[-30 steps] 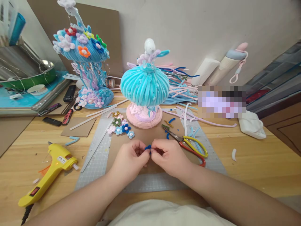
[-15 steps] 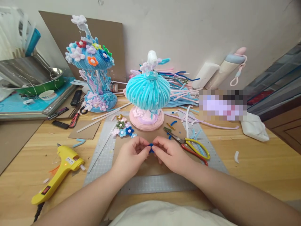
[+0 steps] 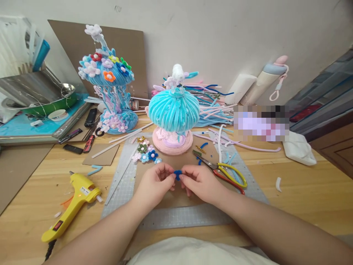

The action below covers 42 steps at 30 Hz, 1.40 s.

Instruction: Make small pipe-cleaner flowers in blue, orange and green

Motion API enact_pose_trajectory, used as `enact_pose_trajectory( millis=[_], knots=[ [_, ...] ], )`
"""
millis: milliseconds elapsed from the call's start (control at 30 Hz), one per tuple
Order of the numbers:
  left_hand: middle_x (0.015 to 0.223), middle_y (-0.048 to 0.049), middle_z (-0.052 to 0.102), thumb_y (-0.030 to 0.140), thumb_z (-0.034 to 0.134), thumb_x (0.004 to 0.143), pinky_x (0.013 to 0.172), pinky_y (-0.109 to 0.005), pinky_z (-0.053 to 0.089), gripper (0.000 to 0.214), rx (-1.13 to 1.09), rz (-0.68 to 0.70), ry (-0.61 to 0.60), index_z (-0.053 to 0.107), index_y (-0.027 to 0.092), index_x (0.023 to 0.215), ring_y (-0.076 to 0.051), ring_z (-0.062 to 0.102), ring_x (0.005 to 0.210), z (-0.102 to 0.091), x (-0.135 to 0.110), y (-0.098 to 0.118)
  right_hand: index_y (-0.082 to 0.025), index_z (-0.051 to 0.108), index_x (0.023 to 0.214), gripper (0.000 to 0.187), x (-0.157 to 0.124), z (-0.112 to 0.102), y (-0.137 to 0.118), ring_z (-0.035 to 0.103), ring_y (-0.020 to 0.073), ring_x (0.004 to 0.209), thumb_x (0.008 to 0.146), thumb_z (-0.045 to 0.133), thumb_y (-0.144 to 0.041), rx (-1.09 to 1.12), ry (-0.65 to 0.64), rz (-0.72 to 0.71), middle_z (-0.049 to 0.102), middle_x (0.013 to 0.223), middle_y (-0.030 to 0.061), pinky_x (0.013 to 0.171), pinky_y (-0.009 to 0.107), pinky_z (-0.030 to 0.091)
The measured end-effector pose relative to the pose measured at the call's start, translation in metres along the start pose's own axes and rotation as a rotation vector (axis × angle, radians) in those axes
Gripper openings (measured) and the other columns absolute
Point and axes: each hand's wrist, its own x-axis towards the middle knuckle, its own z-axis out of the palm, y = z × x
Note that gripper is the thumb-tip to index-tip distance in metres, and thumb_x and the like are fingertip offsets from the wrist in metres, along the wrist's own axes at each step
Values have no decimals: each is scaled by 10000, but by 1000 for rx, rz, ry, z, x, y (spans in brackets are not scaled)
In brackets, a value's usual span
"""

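My left hand (image 3: 154, 184) and my right hand (image 3: 199, 182) meet over a brown card sheet (image 3: 176, 197) on a grey cutting mat (image 3: 121, 184). Both pinch one small blue pipe-cleaner piece (image 3: 178, 174) between fingertips. Just beyond lies a cluster of small pipe-cleaner flowers (image 3: 146, 154). A turquoise pipe-cleaner dome on a pink base (image 3: 173, 110) stands behind them. Yellow-and-red-handled scissors (image 3: 223, 172) lie right of my right hand.
A yellow glue gun (image 3: 71, 200) lies at the left on the wooden table (image 3: 303, 191). A taller blue flowered pipe-cleaner sculpture (image 3: 109, 92) stands at the back left. Loose pipe cleaners (image 3: 215, 106) are piled behind the dome. A white pouch (image 3: 299, 152) sits at the right.
The view has tilted up and shifted slightly, so everything sits lower and further right in frame. Both hands stay together, still working the blue piece between the fingertips.
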Motion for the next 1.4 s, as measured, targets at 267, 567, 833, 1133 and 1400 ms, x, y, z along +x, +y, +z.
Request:
enact_pose_trajectory(
  millis=[267,567,833,1133,1400],
  knots=[
    [508,38,553,272,599,715,482,-212,427,160,101,-68,-48,500,157,665,-91,509,462,-1,-1,0,-183,462,673,160,-1,4,7,476,71,398,821,444,-238,43,-4,26,485,554,-53,402,174,357],
    [449,48,543,229,588,685,439,-204,421,126,98,-112,-10,492,163,637,-91,501,406,5,-2,-7,-175,380,531,217,0,7,11,316,71,473,723,480,-161,-290,162,-121,341,493,-62,439,189,229],
    [451,51,531,230,608,687,438,-195,423,163,53,-63,13,477,161,619,-85,501,420,5,4,-11,-174,384,538,207,0,11,9,347,75,476,720,480,-152,-383,262,-195,378,492,-54,444,200,230],
    [656,-7,604,313,670,704,582,-253,501,252,-336,-48,-101,566,118,826,-112,572,595,-1,0,1,-182,457,671,212,5,2,5,436,57,336,826,439,-325,238,29,35,527,544,-49,330,162,291],
    [595,25,562,266,687,643,450,-192,405,226,-97,3,-35,564,118,760,-62,476,456,-3,3,-2,-186,498,744,162,-1,6,8,475,62,405,845,464,-308,67,116,-92,528,592,-49,385,167,365]
  ],
)
